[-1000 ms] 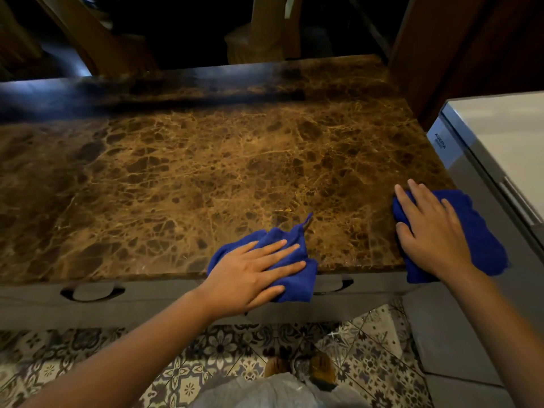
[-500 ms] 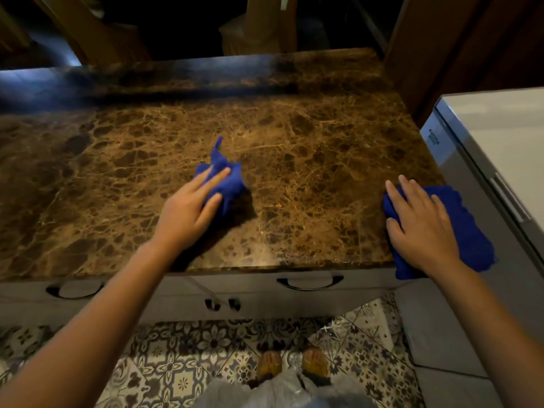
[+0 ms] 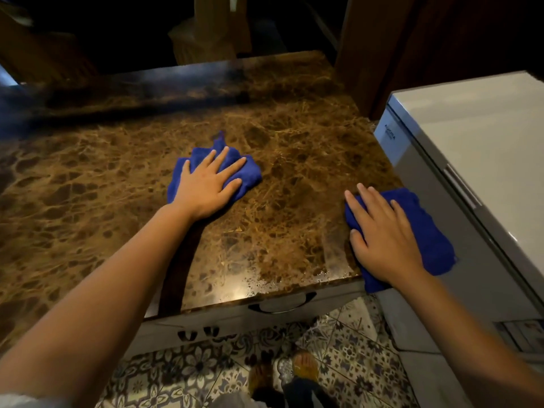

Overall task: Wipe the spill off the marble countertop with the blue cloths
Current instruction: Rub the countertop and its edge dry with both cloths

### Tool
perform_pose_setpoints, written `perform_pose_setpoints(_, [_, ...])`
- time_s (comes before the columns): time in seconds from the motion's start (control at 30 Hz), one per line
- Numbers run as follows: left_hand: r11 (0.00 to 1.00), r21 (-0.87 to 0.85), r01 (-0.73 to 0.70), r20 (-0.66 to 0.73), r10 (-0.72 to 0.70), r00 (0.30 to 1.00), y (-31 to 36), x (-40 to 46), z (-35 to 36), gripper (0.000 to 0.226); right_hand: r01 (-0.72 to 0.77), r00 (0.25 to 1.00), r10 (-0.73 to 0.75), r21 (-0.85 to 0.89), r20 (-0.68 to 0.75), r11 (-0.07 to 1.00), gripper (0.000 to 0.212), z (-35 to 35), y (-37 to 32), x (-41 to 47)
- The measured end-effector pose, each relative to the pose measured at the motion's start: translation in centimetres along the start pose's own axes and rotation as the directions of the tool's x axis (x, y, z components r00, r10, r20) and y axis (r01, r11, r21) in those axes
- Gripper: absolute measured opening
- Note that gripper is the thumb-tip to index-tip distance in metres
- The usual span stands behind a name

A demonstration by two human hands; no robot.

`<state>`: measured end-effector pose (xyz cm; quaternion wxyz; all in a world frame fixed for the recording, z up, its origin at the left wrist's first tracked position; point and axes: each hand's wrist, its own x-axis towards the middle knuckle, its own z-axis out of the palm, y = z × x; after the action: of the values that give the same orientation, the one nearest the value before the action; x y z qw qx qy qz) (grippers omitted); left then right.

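Note:
The brown marble countertop [image 3: 103,201] fills the middle of the view. My left hand [image 3: 206,184] lies flat, fingers spread, on a crumpled blue cloth [image 3: 250,173] near the counter's centre. My right hand [image 3: 382,234] presses flat on a second blue cloth [image 3: 426,231] that hangs over the counter's right front corner. Small wet droplets and a shiny film [image 3: 265,282] sit along the front edge between my hands.
A white chest appliance [image 3: 471,136] stands tight against the counter's right side. Grey drawers with dark handles [image 3: 282,304] run below the front edge. Patterned floor tiles [image 3: 206,369] and feet show underneath. A dark wooden panel [image 3: 397,48] rises at the back right.
My left hand slid its cloth from the front edge up onto the counter, then rightward toward the centre, fingers now spread flat. My right hand stayed on its cloth at the right corner.

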<state>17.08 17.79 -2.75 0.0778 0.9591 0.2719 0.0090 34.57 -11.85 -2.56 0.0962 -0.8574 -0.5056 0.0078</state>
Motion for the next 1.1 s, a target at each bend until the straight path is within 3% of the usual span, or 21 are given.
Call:
perform_pose_setpoints(0.2, [0.97, 0.03, -0.243, 0.043, 0.241, 0.97, 5.3, -2.7, 0.8, 0.055, 0.012, 1.0, -0.012, 0.01, -0.005, 1.0, 0.063, -0.1, 0.0, -0.1])
perform_pose_setpoints(0.5, [0.892, 0.032, -0.452, 0.084, 0.448, 0.89, 9.8, -10.7, 1.3, 0.053, 0.017, 1.0, -0.017, 0.016, -0.026, 1.0, 0.062, 0.1, 0.0, -0.1])
perform_pose_setpoints(0.8, [0.82, 0.054, -0.569, 0.091, 0.564, 0.821, 11.0, -14.2, 1.3, 0.05, 0.024, 0.999, -0.024, 0.003, -0.04, 1.0, 0.061, 0.3, 0.1, 0.0])
perform_pose_setpoints(0.97, [0.786, -0.104, -0.61, 0.008, 0.614, 0.789, 11.0, -15.7, 1.0, 0.043, 0.02, 0.999, -0.02, 0.016, -0.036, 1.0, 0.06, 0.3, 0.2, -0.1])
perform_pose_setpoints(1.1, [0.775, -0.398, -0.491, -0.121, 0.486, 0.865, 10.8, -17.9, 0.6, 0.039, 0.021, 0.999, -0.021, 0.017, -0.031, 1.0, 0.059, 0.2, 0.2, -0.1])
